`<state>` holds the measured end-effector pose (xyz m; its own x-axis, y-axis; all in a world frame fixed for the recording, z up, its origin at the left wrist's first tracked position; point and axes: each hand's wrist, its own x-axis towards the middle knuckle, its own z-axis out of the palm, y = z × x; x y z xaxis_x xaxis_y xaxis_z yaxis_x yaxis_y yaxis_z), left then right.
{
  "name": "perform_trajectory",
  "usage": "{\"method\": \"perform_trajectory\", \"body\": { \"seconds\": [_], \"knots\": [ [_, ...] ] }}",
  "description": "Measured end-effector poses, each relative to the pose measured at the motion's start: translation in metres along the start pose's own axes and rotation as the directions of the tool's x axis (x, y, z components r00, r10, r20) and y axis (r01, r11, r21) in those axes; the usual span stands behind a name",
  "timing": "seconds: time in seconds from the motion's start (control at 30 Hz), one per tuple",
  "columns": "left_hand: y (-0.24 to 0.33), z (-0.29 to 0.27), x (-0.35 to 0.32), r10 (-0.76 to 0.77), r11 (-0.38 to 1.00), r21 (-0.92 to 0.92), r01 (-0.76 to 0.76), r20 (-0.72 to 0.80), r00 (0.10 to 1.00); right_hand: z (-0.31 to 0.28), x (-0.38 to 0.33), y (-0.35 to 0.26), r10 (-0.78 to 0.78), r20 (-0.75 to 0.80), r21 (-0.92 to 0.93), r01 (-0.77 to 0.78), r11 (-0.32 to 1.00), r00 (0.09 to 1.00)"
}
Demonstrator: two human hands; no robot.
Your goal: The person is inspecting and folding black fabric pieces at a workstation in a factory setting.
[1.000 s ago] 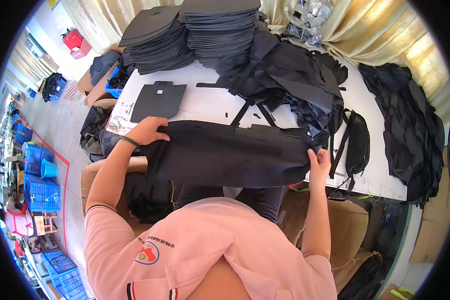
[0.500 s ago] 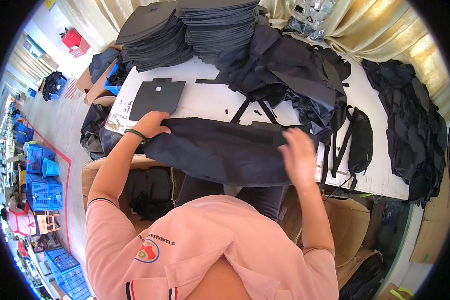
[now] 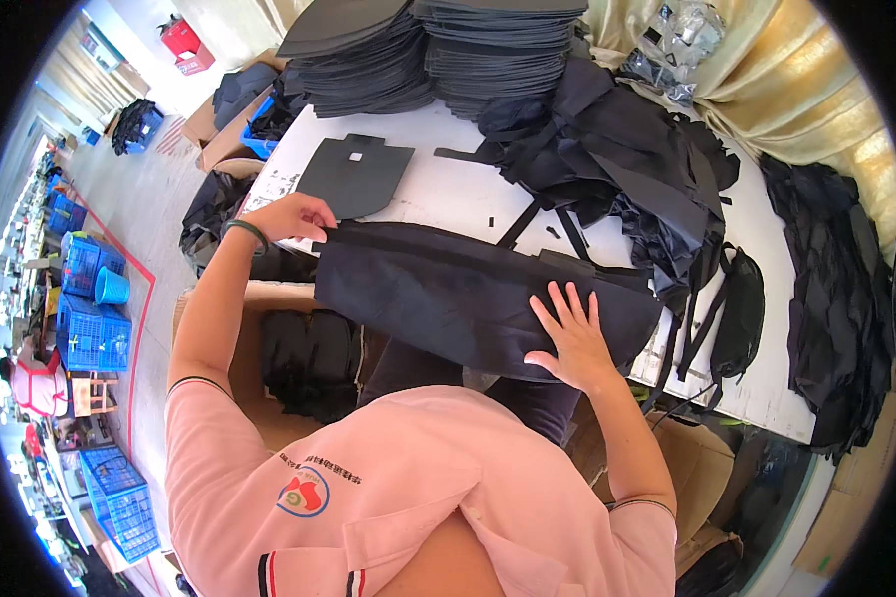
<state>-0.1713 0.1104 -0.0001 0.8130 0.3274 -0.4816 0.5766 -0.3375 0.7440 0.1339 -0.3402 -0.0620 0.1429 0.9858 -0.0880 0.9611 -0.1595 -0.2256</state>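
The dark fabric panel [image 3: 468, 294] lies along the near edge of the white table [image 3: 448, 194], partly hanging over it. The right hand [image 3: 567, 338] rests flat on the panel, fingers spread. The left hand [image 3: 289, 217] pinches the panel's left end. Beyond the panel lies 1 flat black cut piece [image 3: 353, 174]; farther back stand 2 stacks of black pieces [image 3: 418, 50].

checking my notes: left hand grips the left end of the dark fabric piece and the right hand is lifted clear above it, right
Not quite. In the head view the right hand lies flat, fingers spread, on the dark fabric piece, not lifted clear. The left hand does grip its left end.
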Motion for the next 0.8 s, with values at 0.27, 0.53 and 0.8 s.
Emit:
{"method": "perform_trajectory", "body": {
  "seconds": [0.27, 0.53, 0.8],
  "knots": [
    [0.004, 0.002, 0.006, 0.111, 0.926, 0.376, 0.037, -0.365, 0.924, -0.005, 0.002, 0.0, -0.005, 0.015, 0.028, 0.004, 1.0, 1.0],
    [0.109, 0.065, -0.014, 0.505, 0.859, 0.329, -0.392, -0.419, 0.755, -0.065, 0.063, -0.025, 0.087, -0.401, 0.627, 0.204, 0.752, 0.912],
    [0.148, 0.137, 0.015, 0.759, 0.649, 0.445, -0.617, -0.318, 0.568, -0.047, 0.139, -0.084, -0.001, -0.172, 0.985, 0.172, -0.026, 0.985]
  ]
}}
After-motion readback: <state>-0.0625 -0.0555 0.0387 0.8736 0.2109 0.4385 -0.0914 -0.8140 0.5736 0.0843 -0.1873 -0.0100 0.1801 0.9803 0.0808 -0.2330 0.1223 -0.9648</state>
